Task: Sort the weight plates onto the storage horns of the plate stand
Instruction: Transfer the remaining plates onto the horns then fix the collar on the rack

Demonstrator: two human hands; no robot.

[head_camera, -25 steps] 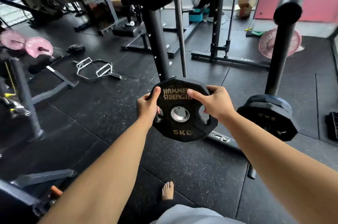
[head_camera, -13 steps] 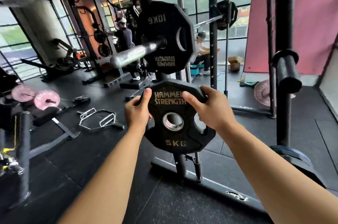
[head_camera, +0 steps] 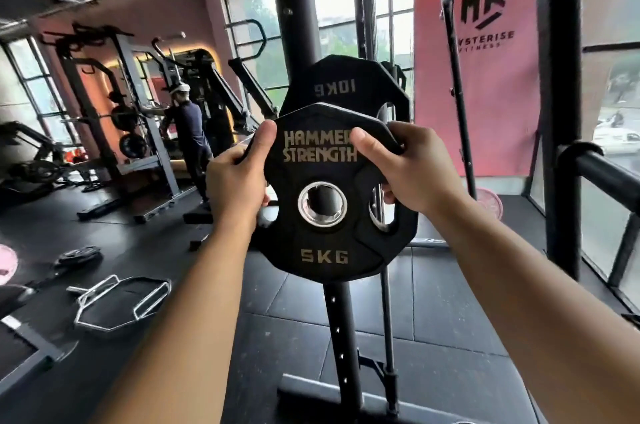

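Black rubber gym floor (head_camera: pixel 433 312) all around, big windows at the back, red banner (head_camera: pixel 485 77) off to the right. Person's got a 5KG plate (head_camera: pixel 322 243) up at chest height, face toward them, both hands on it: left hand (head_camera: pixel 235 181) has its grip clamped on the left edge, right hand (head_camera: pixel 412 167) wrapped over the upper right edge with fingers through a cutout. It's right in front of the plate stand's upright post (head_camera: pixel 341 326). Behind it a 10KG plate (head_camera: pixel 346 84) already hangs on the stand. Hex bar (head_camera: pixel 117 299) lying on the floor to the left.

5kg plate (head_camera: pixel 323 260) before 10kg plate (head_camera: pixel 349 77), between hands.
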